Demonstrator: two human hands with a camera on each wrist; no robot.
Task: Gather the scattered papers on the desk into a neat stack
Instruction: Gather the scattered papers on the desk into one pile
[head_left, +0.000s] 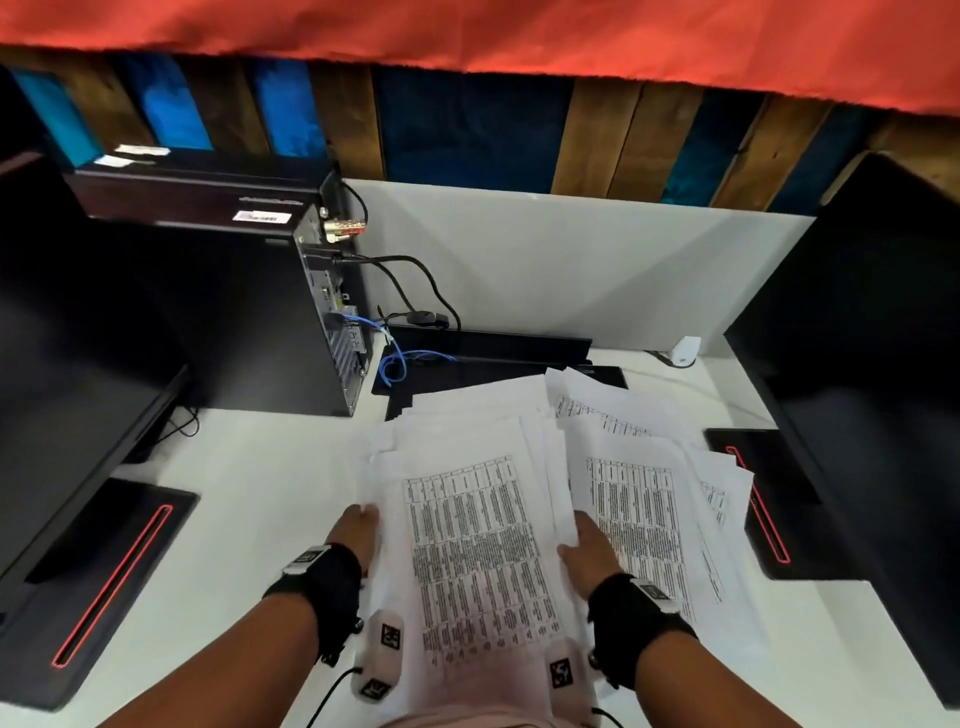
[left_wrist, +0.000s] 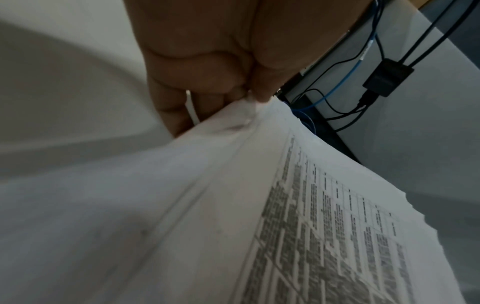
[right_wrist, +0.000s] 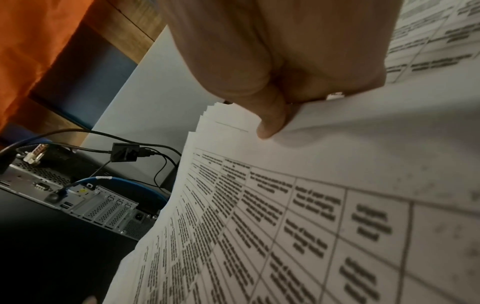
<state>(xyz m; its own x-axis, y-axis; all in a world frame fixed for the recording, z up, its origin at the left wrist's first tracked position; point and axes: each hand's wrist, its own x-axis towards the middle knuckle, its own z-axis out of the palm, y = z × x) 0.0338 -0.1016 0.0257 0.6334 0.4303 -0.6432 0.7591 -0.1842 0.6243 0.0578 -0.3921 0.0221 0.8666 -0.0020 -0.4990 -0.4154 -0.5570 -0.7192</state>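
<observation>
A bundle of printed sheets (head_left: 467, 530) with tables of text is held between my two hands over the white desk (head_left: 249, 467). My left hand (head_left: 358, 527) grips its left edge; in the left wrist view the curled fingers (left_wrist: 207, 86) pinch the bundle's (left_wrist: 259, 205) edge. My right hand (head_left: 584, 548) grips the right edge, and in the right wrist view its thumb (right_wrist: 272, 121) presses on the top sheet (right_wrist: 259, 226). More sheets (head_left: 639, 499) lie fanned out and overlapping on the desk to the right and behind the bundle.
A black computer tower (head_left: 291, 312) with black and blue cables (head_left: 400, 358) stands behind left. Dark monitors flank the desk at left (head_left: 78, 338) and right (head_left: 872, 364), each on a base with a red line. A white partition (head_left: 571, 270) closes the back.
</observation>
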